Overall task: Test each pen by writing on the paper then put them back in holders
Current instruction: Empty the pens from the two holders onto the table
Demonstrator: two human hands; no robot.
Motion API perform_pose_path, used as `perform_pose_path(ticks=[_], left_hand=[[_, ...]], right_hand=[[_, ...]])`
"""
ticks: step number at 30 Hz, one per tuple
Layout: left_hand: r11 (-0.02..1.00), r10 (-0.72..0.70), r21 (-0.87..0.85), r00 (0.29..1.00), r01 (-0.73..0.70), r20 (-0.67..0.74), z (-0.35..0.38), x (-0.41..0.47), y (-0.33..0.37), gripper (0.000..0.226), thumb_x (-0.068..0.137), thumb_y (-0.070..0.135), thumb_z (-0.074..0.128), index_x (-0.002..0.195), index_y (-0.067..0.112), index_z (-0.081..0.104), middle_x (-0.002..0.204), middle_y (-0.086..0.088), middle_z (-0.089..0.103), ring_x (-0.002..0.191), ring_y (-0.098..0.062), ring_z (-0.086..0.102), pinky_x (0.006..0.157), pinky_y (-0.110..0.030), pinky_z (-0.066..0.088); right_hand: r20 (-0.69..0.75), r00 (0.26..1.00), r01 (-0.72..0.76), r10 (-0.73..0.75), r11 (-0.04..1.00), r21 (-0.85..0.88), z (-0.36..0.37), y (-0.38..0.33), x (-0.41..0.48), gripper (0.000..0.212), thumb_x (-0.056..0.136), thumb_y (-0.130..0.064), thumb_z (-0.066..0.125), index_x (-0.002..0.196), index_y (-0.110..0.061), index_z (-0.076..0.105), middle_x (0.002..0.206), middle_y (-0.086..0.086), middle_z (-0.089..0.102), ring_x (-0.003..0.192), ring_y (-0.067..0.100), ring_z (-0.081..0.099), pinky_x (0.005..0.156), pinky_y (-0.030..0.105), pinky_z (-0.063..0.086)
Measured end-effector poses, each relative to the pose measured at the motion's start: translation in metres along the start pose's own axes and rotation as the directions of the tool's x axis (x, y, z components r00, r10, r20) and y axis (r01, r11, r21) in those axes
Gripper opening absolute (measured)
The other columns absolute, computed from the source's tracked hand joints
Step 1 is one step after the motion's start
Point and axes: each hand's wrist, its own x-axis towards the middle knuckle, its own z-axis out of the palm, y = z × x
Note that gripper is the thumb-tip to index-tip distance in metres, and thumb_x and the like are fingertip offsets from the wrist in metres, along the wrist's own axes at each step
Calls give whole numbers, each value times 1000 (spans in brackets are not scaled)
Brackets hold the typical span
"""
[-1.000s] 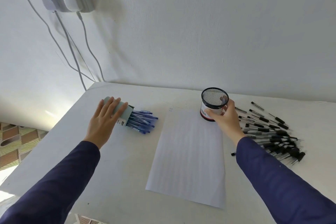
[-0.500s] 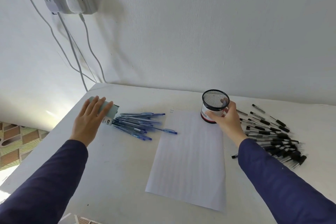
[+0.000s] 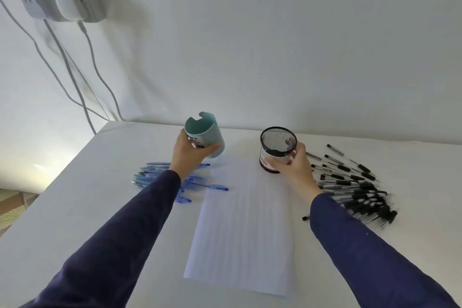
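Pens are lying loose on the wide white table [image 3: 75, 207], on both sides of the long white sheet of paper [image 3: 245, 220]. The left hand [image 3: 187, 155] is gripping the tilted teal plastic holder [image 3: 206, 132]; the right hand [image 3: 297, 170] is curling round the upright black wire-mesh holder [image 3: 277, 142] at the paper's far corner. Slim blue pens [image 3: 155, 172] are lying left, black-grip pens [image 3: 355, 190] right. I judge the holders are being set ready; next, the teal one needs standing upright, then one pen needs picking.
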Motion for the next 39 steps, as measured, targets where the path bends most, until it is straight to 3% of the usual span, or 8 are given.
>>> perform_pose_path(ticks=[5,11,18,24,27,32,35,39], left_hand=[[994,-12,106,996,3,87,36,16,-8,96,43,58,83,124,17,51,117,0,60,109,-22,58,91,-42,52],[986,30,163,998,-38,52,48,28,-11,78,61,27,92,125,10,49,121,-7,57,112,-27,53,94,-44,49],[983,12,180,1000,-16,22,55,45,-17,83,63,31,90,129,10,46,124,-7,55,115,-27,52,95,-42,48],[993,-14,118,1000,13,5,55,29,-27,125,62,37,91,153,9,9,153,-9,23,140,-25,29,115,-43,32],[976,141,184,982,-116,-126,51,7,-25,101,73,32,84,145,2,21,142,-13,29,131,-30,35,111,-47,34],[611,533,578,821,-540,204,36,-39,-37,59,84,63,52,122,18,56,137,-6,46,125,-26,43,105,-45,39],[399,436,718,807,-571,399,31,-57,-50,67,86,74,37,136,30,49,157,-3,30,146,-26,22,119,-47,17],[417,314,773,874,-478,371,24,-54,-52,73,85,78,29,140,33,46,162,1,19,150,-22,13,121,-46,10]], right_hand=[[5,1000,-8,8,1000,-19,0,-3,0,74,69,-28,88,124,-27,39,116,-21,54,116,11,56,101,31,46],[-9,1000,-19,19,999,-32,-2,-5,1,75,67,-26,90,125,-26,41,115,-21,54,114,6,56,98,26,46],[15,999,-42,42,999,-27,-3,-7,1,77,68,-25,89,128,-23,41,117,-18,56,114,8,58,96,23,47],[196,980,-8,17,999,-47,-17,-14,-3,78,75,2,80,134,-21,33,117,-21,50,103,-17,54,79,1,41],[217,975,-15,40,993,-115,-38,-23,3,70,86,8,64,144,-15,31,136,-9,46,127,3,45,89,9,40],[-49,996,40,-73,871,-490,-93,-24,34,54,89,10,42,138,-9,52,140,8,51,129,22,49,97,22,38],[-124,991,-44,-54,740,-672,-122,1,55,39,94,0,49,131,-7,60,139,14,54,130,30,48,105,31,35],[-247,968,-230,40,533,-814,-138,20,71,34,96,-20,55,128,-8,63,132,19,56,121,39,49,99,42,43]])
